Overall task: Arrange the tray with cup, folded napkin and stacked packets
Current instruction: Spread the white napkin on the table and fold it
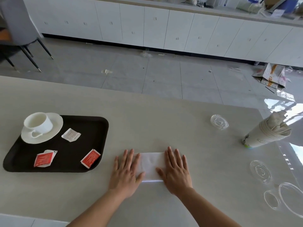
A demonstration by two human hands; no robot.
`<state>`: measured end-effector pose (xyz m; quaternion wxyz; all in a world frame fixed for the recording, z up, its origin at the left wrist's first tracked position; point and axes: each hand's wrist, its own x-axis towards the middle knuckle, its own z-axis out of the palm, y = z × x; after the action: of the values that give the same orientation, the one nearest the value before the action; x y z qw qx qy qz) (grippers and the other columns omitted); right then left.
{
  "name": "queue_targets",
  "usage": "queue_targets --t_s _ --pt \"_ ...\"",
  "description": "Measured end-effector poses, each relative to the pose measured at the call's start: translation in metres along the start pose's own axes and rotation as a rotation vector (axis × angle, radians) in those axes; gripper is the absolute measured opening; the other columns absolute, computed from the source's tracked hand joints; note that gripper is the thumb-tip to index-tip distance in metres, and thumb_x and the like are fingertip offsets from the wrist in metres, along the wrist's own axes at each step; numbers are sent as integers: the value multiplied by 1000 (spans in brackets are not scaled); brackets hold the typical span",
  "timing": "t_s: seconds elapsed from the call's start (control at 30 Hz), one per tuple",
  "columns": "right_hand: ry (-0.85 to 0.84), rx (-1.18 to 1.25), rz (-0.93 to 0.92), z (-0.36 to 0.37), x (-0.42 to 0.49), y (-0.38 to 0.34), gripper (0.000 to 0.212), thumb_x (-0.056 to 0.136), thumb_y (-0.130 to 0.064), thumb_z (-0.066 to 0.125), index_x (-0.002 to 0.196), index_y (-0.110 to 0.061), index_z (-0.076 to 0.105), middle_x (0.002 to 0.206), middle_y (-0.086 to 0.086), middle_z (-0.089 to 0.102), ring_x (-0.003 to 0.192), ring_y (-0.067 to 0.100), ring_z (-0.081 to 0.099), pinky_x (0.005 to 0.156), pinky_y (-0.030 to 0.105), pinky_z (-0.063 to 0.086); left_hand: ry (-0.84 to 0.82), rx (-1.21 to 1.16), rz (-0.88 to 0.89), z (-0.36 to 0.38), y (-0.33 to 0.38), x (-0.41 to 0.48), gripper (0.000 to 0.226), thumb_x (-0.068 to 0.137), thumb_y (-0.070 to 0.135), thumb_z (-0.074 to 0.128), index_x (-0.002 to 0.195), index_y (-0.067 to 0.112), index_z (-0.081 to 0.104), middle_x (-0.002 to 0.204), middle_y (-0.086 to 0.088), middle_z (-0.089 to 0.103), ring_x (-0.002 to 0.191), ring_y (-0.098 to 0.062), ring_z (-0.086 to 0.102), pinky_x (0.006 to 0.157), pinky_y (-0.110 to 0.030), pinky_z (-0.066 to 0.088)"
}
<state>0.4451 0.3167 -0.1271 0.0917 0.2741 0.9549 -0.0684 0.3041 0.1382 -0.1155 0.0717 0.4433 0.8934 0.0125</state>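
Note:
A white napkin (151, 166) lies folded on the pale table near the front edge. My left hand (127, 172) presses flat on its left end with straight fingers, and my right hand (176, 171) presses flat on its right end. To the left sits a black tray (68, 154). On the tray's far left corner stands a white cup (38, 122) on a white saucer (54, 133). Three packets lie loose and apart on the tray: a white one (71, 134), a red one (44, 158) and another red one (90, 158).
A stack of paper cups (265, 133) with paper stuffed inside stands at the right. Several clear plastic lids lie around it, one at the back (219, 122) and others near the right edge (260, 172). Beyond the table's far edge is tiled floor with litter.

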Motion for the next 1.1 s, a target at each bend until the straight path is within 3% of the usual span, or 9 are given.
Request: queue_targets --t_s 0.17,0.27,0.4,0.57,0.7,0.77,0.83,0.93,1.1 --pt "125 92 30 -7 -7 2 78 95 -68 7 156 -20 0 164 -6 -11 151 23 -15 120 44 -6 96 -215 -284 -15 5 -13 74 76 40 77 136 7 51 132 -21 55 116 -41 56 83 -48 51" --pt "142 122 48 -4 -18 3 73 99 -63 13 157 -19 7 165 -6 -2 152 23 -5 120 44 -1 58 -354 -511 -24 7 -23 60 84 43 66 132 10 51 115 -12 59 104 -30 57 77 -39 48" --pt "52 83 70 9 -24 7 78 94 -67 7 157 -21 3 162 -11 -16 151 25 -10 119 45 -8 -50 -361 -590 -32 14 -20 46 86 52 60 109 14 52 106 -5 63 97 -24 63 70 -33 47" --pt "56 88 70 10 -22 7 78 94 -67 8 157 -21 2 160 -12 -20 151 24 -11 119 46 -9 -124 -494 -728 -39 15 -6 37 78 41 68 90 13 46 94 -4 66 86 -27 65 60 -29 41" --pt "120 132 91 0 -23 5 80 94 -67 11 156 -19 -2 161 -10 -19 150 22 -17 120 44 -10 -217 -638 -819 -43 10 3 20 70 28 63 78 10 60 76 -2 65 66 -23 61 52 -25 40" --pt "219 300 49 -15 -21 -11 73 98 -59 27 156 -18 7 164 -8 -4 151 15 -6 123 38 0 -180 -732 -851 -43 10 2 16 68 24 61 72 9 61 69 -3 64 61 -23 60 51 -25 40" --pt "235 759 19 -31 -14 -40 57 100 -46 43 152 -27 27 160 -15 21 148 3 16 120 31 19 -152 -774 -854 -44 10 2 16 71 25 61 68 10 58 66 -2 62 58 -21 58 51 -26 39" --pt "-8 1453 168 -56 0 -84 46 100 -41 51 144 -37 41 149 -22 40 140 -1 33 110 22 28 -142 -785 -834 -45 2 2 20 75 25 60 62 10 58 59 -3 65 57 -22 60 49 -26 38" --pt "-53 1577 266 -58 2 -95 51 102 -34 49 150 -23 37 155 -13 36 139 1 34 110 21 25 -111 -945 -830 -47 -7 -2 14 76 18 62 69 6 61 49 -6 68 54 -28 70 61 -40 57"
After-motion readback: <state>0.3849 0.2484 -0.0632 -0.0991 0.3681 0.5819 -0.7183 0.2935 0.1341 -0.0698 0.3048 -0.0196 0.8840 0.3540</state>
